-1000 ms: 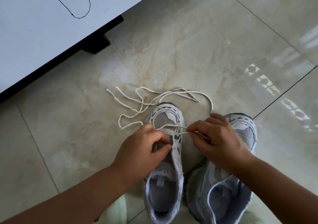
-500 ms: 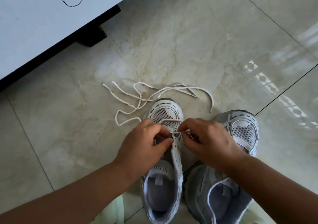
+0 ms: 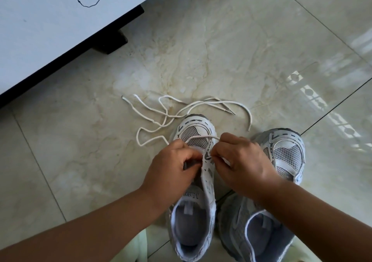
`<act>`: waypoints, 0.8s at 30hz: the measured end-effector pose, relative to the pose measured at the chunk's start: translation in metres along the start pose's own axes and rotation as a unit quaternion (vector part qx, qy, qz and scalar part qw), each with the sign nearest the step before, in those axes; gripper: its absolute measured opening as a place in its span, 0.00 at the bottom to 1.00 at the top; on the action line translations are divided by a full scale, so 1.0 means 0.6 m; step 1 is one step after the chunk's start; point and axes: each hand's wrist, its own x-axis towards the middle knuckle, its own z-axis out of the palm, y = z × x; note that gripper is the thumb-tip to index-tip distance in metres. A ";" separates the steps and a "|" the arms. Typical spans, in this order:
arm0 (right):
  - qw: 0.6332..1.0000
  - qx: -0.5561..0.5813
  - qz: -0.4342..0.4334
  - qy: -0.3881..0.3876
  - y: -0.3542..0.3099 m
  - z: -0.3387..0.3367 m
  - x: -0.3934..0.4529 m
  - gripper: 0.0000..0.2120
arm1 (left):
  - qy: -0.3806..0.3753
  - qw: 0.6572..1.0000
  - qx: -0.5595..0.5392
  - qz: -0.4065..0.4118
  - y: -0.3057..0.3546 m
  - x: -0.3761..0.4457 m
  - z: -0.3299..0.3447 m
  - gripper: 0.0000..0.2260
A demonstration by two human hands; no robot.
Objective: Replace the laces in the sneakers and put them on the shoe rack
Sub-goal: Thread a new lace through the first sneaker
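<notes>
Gently Does It: Threading a Limp Lace Through the Left Sneaker

Clearly we were early in the lacing: only the lowest crossing lay over the mesh toe of the left sneaker point(image 3: 196, 139), which we took as our landmark. Our left hand point(image 3: 171, 173) sat on its near-left side, fingers curled and pinching the tongue or eyelet edge to steady it; exactly what the fingertips held was partly hidden. Our right hand point(image 3: 239, 165) hovered at its right edge, thumb and forefinger nipped on the lace point(image 3: 153, 120) close to an eyelet.

Most of that lace trailed loose on the floor point(image 3: 241, 50) beyond the sneaker's toe, looping off to the far left and far right, with one stiff tip lying just past the toe. The right sneaker point(image 3: 285, 155) stood just beside the landmark on its right, unlaced as far as we could see.

We judged the lace light, soft and floppy: it would buckle if pushed from far back, so the hold belonged right behind the hard tip. The sneaker itself looked light, with a pliant mesh upper and a firmer sole; it would skid on the glossy tile unless pinned, and was best gripped at the eyelet band. A white cabinet point(image 3: 50, 30) stood well beyond the sneaker, to the far left; no rack showed.
</notes>
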 end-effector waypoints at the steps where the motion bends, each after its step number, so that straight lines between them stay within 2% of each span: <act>1: 1.000 -0.003 -0.007 -0.003 0.000 0.002 0.001 0.05 | 0.010 1.000 -0.008 -0.006 0.000 0.000 0.005 0.08; 4: 1.000 0.008 -0.010 -0.006 -0.001 0.006 0.003 0.05 | 0.038 0.998 -0.045 -0.027 0.003 -0.003 0.015 0.07; 8: 0.996 0.087 0.018 0.000 0.001 0.011 0.000 0.03 | 0.069 0.995 -0.067 -0.017 0.003 -0.001 0.019 0.05; 12: 0.984 0.160 0.082 0.005 0.011 0.018 -0.006 0.03 | 0.063 0.997 -0.049 -0.009 0.002 0.002 0.021 0.05; 15: 0.984 0.136 0.115 0.007 0.010 0.014 -0.003 0.07 | 0.046 0.999 -0.016 -0.017 -0.003 0.007 0.019 0.03; 18: 0.991 0.078 0.113 -0.007 -0.002 0.010 0.000 0.13 | 0.012 0.999 0.026 0.016 -0.002 0.013 0.014 0.00; 21: 0.987 0.054 0.143 -0.041 -0.016 0.010 -0.002 0.20 | 0.002 0.997 0.041 0.070 -0.002 0.016 0.004 0.05; 24: 0.984 0.041 0.174 -0.024 -0.021 0.014 -0.004 0.22 | 0.003 0.991 0.049 0.122 -0.007 0.016 -0.008 0.08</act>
